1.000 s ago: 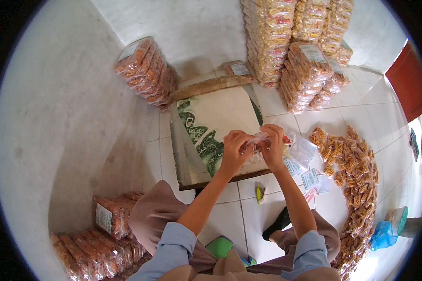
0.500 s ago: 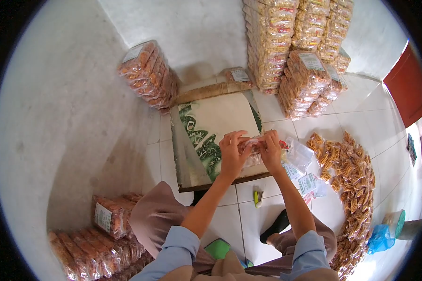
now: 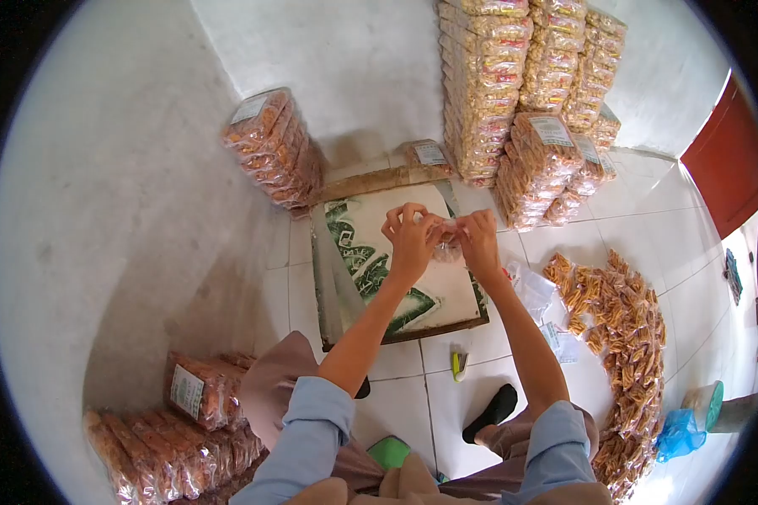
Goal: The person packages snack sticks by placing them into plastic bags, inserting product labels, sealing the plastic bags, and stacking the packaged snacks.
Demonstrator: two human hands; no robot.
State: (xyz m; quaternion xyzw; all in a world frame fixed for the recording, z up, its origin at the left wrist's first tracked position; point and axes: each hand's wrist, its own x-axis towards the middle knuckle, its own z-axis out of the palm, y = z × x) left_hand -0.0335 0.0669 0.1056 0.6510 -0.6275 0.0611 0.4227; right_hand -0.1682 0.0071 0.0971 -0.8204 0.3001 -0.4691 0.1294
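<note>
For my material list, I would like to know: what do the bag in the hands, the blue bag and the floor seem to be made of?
The held bag looks like thin, clear plastic film: see-through and crinkled. The blue bag is probably thin, shiny plastic, judging by its creases. The floor seems glazed ceramic tile: pale, glossy, with straight joint lines.

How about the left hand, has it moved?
Yes, the left hand has moved away from the person's body, toward the far edge of the board.

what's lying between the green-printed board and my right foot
In the head view, a small yellow-green tool, possibly a stapler, lies on the tiled floor between the board and your right foot.
</note>
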